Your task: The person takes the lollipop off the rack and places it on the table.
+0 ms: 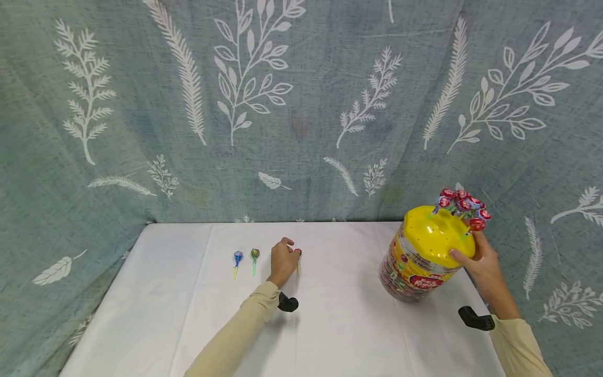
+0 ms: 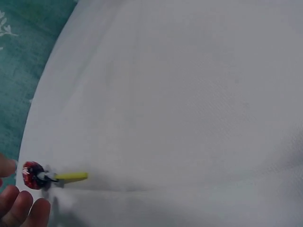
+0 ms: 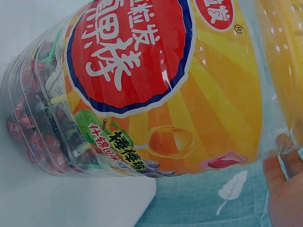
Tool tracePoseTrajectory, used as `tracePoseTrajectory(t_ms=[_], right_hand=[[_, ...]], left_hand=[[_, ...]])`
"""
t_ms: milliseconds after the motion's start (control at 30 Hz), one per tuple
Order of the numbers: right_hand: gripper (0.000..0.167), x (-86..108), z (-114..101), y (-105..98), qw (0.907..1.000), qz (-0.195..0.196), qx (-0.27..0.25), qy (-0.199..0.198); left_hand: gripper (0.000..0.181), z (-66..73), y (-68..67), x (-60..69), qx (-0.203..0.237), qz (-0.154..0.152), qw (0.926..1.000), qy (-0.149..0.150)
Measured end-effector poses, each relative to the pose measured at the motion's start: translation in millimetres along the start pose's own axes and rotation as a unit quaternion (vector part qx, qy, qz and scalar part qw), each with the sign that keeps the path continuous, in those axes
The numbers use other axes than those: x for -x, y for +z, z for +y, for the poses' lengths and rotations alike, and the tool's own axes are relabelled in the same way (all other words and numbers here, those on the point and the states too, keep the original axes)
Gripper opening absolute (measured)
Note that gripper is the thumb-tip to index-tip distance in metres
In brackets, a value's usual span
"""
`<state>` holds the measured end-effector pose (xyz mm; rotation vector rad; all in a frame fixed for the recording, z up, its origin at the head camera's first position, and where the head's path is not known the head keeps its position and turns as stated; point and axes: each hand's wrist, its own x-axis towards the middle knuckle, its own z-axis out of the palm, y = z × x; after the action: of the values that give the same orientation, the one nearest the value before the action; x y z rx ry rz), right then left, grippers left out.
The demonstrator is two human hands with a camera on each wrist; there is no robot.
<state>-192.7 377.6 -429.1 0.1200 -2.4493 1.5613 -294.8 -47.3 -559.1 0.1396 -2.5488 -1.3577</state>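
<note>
My left hand (image 1: pixel 282 263) is beside a lollipop (image 1: pixel 299 255) with a red wrapper and yellow stick on the white table. In the left wrist view, that lollipop (image 2: pixel 34 175) lies just past the thumb and fingertips (image 2: pixel 38 213), which stand apart and do not visibly pinch it. To the left lie a blue lollipop (image 1: pixel 238 256) and a green-brown lollipop (image 1: pixel 255 254). My right hand (image 1: pixel 485 264) grips the top edge of a tilted clear candy jar (image 1: pixel 424 267) with a yellow lid (image 1: pixel 431 230). Wrapped candies (image 3: pixel 33 123) show through its base.
Several red-wrapped lollipops (image 1: pixel 464 204) stand in holes of the lid. The white table (image 1: pixel 339 324) stretches between the hands. Behind it hangs a grey-green curtain (image 1: pixel 301 131) with white leaf prints.
</note>
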Motion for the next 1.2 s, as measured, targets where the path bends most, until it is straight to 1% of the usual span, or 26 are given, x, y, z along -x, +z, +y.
tracePoseTrajectory(t_ms=[133, 233, 367, 400, 500, 633, 800, 1033, 1200], right_hand=[[0.072, 0.8, 1.3, -0.6, 0.9999, 0.000, -0.012, -0.003], [0.071, 1.2, 1.6, -0.9, 0.9998, -0.001, -0.021, -0.004], [0.071, 1.1, 1.7, -0.6, 0.9999, -0.002, -0.014, -0.004], [0.071, 1.0, 1.8, -0.4, 0.9999, -0.002, -0.011, -0.004], [0.071, 0.6, 1.8, 0.0, 0.9999, -0.001, -0.009, -0.005], [0.071, 0.1, 1.2, 0.1, 0.9999, 0.000, -0.012, -0.003], [0.072, -0.1, -0.4, -0.2, 0.9999, 0.002, -0.014, 0.002], [0.072, 0.7, -1.4, -0.2, 0.9999, -0.001, -0.013, -0.009], [0.072, 1.4, -1.5, 0.1, 0.9998, -0.003, -0.019, -0.011]], left_hand=[[0.016, 9.5, -5.2, -1.7, 0.000, -0.002, 1.0000, -0.003], [0.015, 16.3, -8.0, -2.7, 0.005, -0.005, 1.0000, 0.002], [0.015, 24.9, -10.6, -4.4, 0.004, -0.003, 0.9999, 0.009], [0.014, 27.2, -11.2, -4.9, 0.009, -0.002, 0.9999, 0.013], [0.013, 34.3, -12.6, -5.6, 0.041, -0.006, 0.9987, 0.031], [0.013, 44.7, -13.0, -5.5, 0.087, -0.021, 0.9941, 0.061], [0.013, 62.2, -13.8, -3.5, 0.102, -0.033, 0.9904, 0.087], [0.013, 88.1, -10.6, -1.4, 0.124, -0.054, 0.9819, 0.133], [0.013, 109.6, -8.2, 0.6, 0.135, -0.071, 0.9768, 0.150]])
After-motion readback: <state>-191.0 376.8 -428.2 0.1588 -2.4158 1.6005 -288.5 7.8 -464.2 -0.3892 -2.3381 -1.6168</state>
